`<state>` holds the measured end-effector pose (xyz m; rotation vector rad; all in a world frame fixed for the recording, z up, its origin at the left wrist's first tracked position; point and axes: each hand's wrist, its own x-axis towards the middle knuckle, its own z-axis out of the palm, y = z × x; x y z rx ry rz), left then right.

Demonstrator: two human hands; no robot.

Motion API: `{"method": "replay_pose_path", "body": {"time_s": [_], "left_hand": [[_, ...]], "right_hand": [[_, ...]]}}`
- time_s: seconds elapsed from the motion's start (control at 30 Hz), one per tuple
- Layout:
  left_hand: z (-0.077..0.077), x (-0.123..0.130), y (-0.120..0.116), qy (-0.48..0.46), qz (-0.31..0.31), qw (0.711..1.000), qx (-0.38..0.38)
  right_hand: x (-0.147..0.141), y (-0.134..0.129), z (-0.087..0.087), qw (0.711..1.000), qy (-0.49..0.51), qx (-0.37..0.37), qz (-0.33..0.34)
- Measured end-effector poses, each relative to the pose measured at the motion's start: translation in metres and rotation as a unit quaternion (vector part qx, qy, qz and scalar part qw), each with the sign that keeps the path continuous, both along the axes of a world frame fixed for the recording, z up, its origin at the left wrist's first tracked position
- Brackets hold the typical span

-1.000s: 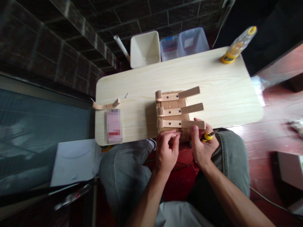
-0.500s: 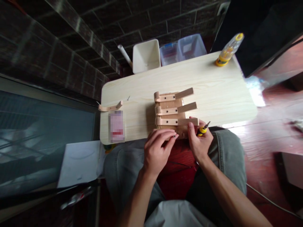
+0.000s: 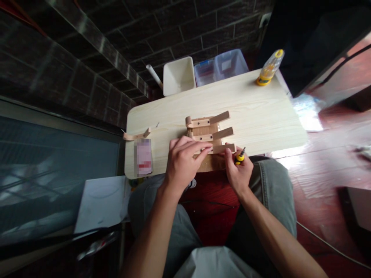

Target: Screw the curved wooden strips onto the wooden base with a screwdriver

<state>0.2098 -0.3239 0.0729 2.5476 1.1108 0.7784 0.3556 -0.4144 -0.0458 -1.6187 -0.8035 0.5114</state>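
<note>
My left hand (image 3: 183, 160) is pinched over the nearest wooden hook (image 3: 222, 148), its fingertips at a dark hole in it. A small screw is in that pinch, mostly hidden by the fingers. My right hand (image 3: 240, 170) is closed around a short yellow-and-black screwdriver (image 3: 239, 158), tip pointing up and away. Its thumb and forefinger also touch the right end of the nearest hook. That hook and two more, a middle hook (image 3: 213, 136) and a far hook (image 3: 207, 121), lie side by side across a brown board (image 3: 210, 164) at the table's front edge.
On the table (image 3: 162, 112), a loose hook (image 3: 137, 135), a loose screw (image 3: 157, 124) and a blurred pink item (image 3: 144, 158) lie left. A clear yellow-capped bottle-shaped case (image 3: 270, 68) stands back right. Behind are a cream bin (image 3: 179, 77) and clear plastic tubs (image 3: 230, 66).
My left hand has moved up and left, from in front of the board onto the nearest hook. My right hand keeps the screwdriver and its touch on the hook's end. The view has shifted slightly.
</note>
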Motion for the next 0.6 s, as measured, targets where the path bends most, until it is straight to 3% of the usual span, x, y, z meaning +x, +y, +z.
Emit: {"method": "replay_pose_path", "body": {"time_s": [0.23,0.6], "left_hand": [[-0.001,0.006,0.01,0.068,0.024,0.997,-0.01],[-0.016,0.013,0.009,0.144,-0.016,0.989,0.011]], "right_hand": [[0.0,0.003,0.003,1.0,-0.009,0.004,-0.003],[0.002,0.003,0.005,1.0,-0.005,-0.014,-0.006]]}}
